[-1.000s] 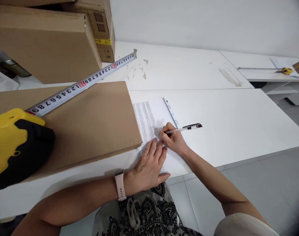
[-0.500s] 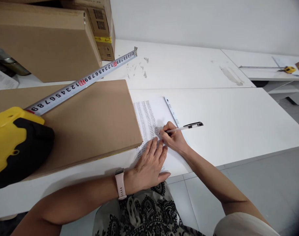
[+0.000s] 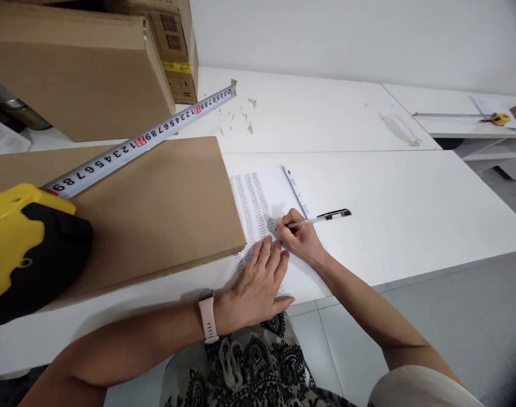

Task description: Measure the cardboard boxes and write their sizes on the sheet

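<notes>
Centre of frame: the right hand (image 3: 301, 242) has its grip clamped on one pen (image 3: 321, 219), tip on one printed sheet (image 3: 262, 198) lying on the white bench (image 3: 411, 198). The left hand (image 3: 258, 288) lies flat on the sheet, its grip apart. Two tape measures are present: one at lower left (image 3: 24, 243) on one flat box (image 3: 156, 209), one at upper right (image 3: 499, 119).

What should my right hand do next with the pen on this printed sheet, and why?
Probably complete the mark at that row of figures before lifting off. The right hand grips the pen with its tip on the printed sheet, at the edge of the number columns, and the left hand lies flat on the sheet just below, pinning it.
</notes>
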Motion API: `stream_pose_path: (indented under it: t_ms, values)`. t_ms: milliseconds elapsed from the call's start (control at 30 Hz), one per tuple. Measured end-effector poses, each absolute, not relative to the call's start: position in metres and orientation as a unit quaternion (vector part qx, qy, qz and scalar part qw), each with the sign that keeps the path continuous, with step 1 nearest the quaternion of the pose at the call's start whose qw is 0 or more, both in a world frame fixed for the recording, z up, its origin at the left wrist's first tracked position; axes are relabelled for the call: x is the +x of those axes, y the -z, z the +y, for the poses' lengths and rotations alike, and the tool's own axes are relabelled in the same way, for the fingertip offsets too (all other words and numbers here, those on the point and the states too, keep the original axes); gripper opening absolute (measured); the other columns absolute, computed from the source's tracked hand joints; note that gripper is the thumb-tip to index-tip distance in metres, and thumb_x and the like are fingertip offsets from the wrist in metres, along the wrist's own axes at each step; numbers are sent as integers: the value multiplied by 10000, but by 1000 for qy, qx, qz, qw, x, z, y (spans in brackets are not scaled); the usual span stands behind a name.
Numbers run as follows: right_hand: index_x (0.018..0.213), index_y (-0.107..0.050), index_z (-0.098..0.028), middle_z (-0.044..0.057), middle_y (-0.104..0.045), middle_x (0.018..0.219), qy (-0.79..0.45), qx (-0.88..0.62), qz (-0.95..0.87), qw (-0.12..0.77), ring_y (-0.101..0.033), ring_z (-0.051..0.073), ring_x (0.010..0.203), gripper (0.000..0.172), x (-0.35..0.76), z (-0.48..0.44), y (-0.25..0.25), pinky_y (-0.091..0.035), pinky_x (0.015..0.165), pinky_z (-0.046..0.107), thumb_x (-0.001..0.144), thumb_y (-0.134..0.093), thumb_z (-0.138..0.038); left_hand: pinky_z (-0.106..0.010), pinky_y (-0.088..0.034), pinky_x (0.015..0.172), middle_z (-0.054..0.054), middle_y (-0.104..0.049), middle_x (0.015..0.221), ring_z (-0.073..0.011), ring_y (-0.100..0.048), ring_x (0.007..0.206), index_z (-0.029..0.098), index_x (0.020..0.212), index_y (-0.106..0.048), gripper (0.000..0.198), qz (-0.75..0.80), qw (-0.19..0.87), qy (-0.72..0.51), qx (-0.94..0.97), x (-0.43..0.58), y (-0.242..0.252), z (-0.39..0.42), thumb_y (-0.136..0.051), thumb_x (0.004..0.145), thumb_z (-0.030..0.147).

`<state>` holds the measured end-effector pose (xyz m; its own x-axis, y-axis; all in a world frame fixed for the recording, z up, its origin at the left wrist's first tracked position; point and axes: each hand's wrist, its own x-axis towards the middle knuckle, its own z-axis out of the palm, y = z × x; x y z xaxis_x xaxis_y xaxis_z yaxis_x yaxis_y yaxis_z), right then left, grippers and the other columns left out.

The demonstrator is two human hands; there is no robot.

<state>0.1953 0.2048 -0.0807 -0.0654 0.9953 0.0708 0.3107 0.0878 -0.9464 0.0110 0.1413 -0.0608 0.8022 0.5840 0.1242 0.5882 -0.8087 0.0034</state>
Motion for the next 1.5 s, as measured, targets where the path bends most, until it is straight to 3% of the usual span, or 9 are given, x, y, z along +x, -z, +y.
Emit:
stream_pose_path:
  t_ms: [1500]
  values:
    - [738, -428, -247, -53, -415, 619, -378, -556, -607, 423, -356, 119, 549, 231, 194, 206, 75, -301, 522, 291, 875, -615, -240, -535, -194, 1233, -278, -470, 1555, -456, -365, 1483, 1, 1490, -446, 883, -309, 26, 67, -948, 11, 60, 141, -441, 951, 700]
